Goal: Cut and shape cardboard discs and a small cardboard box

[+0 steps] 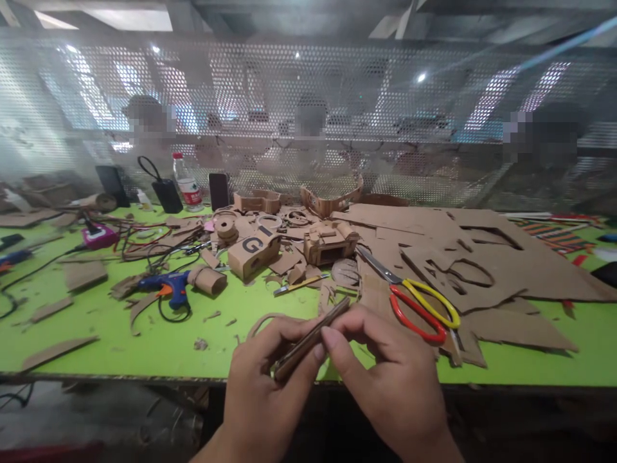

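Observation:
Both hands meet over the table's front edge on a narrow piece of cardboard (308, 342), seen nearly edge-on and slanting up to the right. My left hand (270, 373) is closed around its lower end. My right hand (385, 373) pinches the upper part between thumb and fingers. Just beyond the right hand lie scissors (400, 280) with one red and one yellow handle. A yellow utility knife (301, 285) rests behind the hands, near a cardboard box with printed letters (254, 254) and a small built-up cardboard box (330, 243).
A blue glue gun (176, 287) with a cable lies left on the green table (159, 347). Large cut cardboard sheets (511, 257) cover the right side. A water bottle (187, 183), a phone (218, 191) and a purple power strip (99, 236) stand farther back, before a perforated metal screen (241, 83).

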### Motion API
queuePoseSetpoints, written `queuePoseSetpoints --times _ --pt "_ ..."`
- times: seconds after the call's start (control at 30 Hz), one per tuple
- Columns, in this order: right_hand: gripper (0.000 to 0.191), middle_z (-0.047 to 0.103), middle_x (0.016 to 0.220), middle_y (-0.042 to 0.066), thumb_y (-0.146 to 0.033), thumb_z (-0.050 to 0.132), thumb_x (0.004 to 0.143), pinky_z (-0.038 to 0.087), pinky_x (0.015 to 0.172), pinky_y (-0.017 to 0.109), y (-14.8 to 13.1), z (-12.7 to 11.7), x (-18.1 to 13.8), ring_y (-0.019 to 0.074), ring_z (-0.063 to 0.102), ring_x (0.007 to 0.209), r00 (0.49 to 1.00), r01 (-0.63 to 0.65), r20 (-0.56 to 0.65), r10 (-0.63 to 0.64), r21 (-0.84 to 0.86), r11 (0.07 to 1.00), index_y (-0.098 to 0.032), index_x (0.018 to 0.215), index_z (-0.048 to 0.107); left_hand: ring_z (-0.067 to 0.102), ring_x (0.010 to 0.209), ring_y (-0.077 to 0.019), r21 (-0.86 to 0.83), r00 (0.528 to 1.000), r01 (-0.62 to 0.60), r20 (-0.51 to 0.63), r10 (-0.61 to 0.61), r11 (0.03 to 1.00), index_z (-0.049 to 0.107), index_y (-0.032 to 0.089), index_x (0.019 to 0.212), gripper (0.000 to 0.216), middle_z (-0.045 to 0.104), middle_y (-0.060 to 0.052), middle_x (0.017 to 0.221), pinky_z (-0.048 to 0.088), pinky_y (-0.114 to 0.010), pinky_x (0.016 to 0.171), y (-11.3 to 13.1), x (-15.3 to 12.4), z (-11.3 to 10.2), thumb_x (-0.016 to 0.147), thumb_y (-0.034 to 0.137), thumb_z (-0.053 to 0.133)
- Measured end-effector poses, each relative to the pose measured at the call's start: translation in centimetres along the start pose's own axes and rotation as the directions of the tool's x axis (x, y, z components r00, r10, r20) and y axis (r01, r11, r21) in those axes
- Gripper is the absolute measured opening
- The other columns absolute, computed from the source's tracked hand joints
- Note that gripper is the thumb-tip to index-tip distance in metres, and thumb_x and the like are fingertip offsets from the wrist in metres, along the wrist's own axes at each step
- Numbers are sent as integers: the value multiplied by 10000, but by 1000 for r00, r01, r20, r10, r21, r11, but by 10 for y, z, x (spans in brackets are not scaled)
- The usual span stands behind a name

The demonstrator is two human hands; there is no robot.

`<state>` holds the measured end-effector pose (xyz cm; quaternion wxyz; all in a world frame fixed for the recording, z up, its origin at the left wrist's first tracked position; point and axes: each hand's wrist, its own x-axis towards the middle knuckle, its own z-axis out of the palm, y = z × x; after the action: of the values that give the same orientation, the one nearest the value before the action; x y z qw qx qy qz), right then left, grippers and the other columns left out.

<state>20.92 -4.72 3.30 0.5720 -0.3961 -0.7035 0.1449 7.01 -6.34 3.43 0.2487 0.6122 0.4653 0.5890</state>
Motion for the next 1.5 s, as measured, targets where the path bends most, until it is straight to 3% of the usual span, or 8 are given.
queuePoseSetpoints --times 0.17,0.43,0.63,0.83,1.13,1.3,1.5 --pt "225 569 573 -55 -207 572 879 435 533 211 4 1 -1 98 533 506 999 37 -3 -37 -77 996 -217 657 539 722 723 -183 -11 1000 -11 8 11 1000 776 264 787 79 782 -5 772 562 -237 672 -1 -2 1 768 193 748" --pt "182 529 579 -66 -146 543 847 405 520 184 0 4 -5 80 502 503 994 106 42 -101 -112 988 -215 679 523 692 644 -165 -30 999 42 -2 -42 999 743 243 737 43 742 7 697 541 -214 595 -1 -7 -3 758 206 735" --pt "188 482 578 -61 -126 475 803 382 516 217 -1 11 -21 103 479 511 991 101 -62 -115 -199 975 -238 655 442 713 725 -196 -24 997 58 50 -56 998 764 232 790 47 775 -27 782 551 -257 694 -2 -24 -7 757 208 741" --pt "191 585 576 -46 -188 542 875 420 496 202 -14 -3 -35 105 537 495 995 63 82 -53 -120 991 -217 688 565 611 576 -155 -51 982 185 36 -183 981 700 202 701 106 692 0 632 480 -219 532 7 -41 -9 755 292 715" --pt "186 590 612 -36 -245 563 896 435 591 230 -10 -6 -37 122 558 559 995 96 41 -93 -62 993 -216 712 566 645 707 -167 -11 995 100 -2 -100 995 693 184 756 76 713 0 728 480 -234 656 13 -46 -5 765 258 696" --pt "189 586 624 -34 -242 560 894 426 582 224 -4 -7 -24 117 538 566 988 129 84 -128 -1 992 -213 708 555 635 678 -171 -23 996 94 -4 -94 995 682 174 765 108 715 -4 700 473 -237 619 17 -37 -2 769 282 692" --pt "171 539 606 -48 -204 533 848 407 565 222 -3 -7 -22 111 503 546 983 180 39 -179 -18 984 -218 682 496 679 722 -172 -78 999 37 -14 -38 996 713 178 824 94 751 -9 762 512 -227 639 17 -40 4 774 258 709"
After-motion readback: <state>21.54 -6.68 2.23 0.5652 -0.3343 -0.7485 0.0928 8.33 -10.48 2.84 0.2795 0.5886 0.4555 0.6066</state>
